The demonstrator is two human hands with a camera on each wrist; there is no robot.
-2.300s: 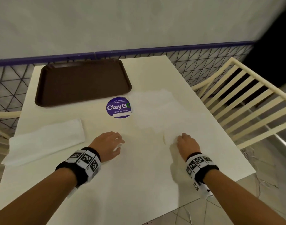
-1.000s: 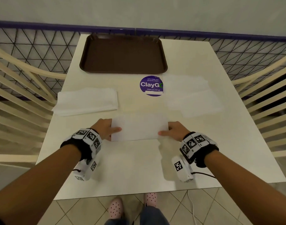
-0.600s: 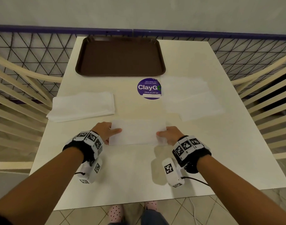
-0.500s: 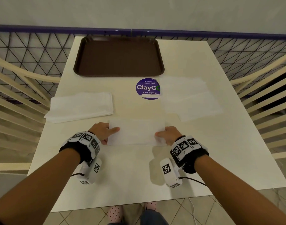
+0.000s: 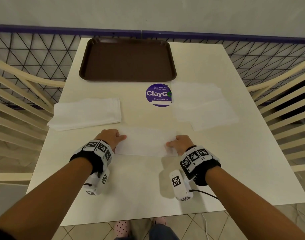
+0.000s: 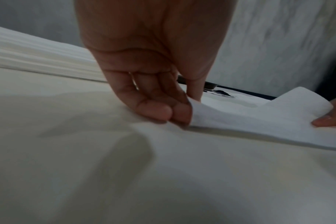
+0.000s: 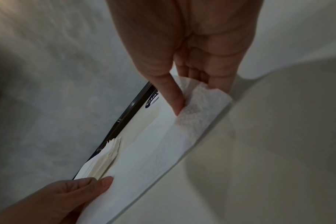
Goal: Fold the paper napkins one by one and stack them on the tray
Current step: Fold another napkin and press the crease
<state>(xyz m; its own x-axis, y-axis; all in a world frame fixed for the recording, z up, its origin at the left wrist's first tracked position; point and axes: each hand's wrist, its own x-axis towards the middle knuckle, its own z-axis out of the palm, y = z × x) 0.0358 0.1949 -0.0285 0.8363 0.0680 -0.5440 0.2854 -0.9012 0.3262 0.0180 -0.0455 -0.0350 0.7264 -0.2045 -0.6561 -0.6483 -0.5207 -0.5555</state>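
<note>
A white napkin (image 5: 146, 143), folded into a long strip, lies on the table in front of me. My left hand (image 5: 113, 137) pinches its left end between thumb and curled fingers, seen close in the left wrist view (image 6: 175, 112). My right hand (image 5: 178, 144) grips the right end. There the thumb (image 7: 175, 101) presses on top, and the paper curls up over the fingers beneath. The brown tray (image 5: 127, 77) sits bare at the table's far edge. A stack of folded napkins (image 5: 86, 113) lies at the left, and flat unfolded napkins (image 5: 200, 104) lie at the right.
A round purple ClayGo sticker (image 5: 158, 95) is on the white table (image 5: 139, 184) between the tray and the napkin. Cream slatted chairs (image 5: 285, 108) flank both sides. A black wire fence (image 5: 36, 54) and a wall stand behind. The table's near edge is just below my wrists.
Since 2.3 s ago a napkin from the right pile has come to the front centre and been folded into a strip. Over the last second both hands have stayed at its ends.
</note>
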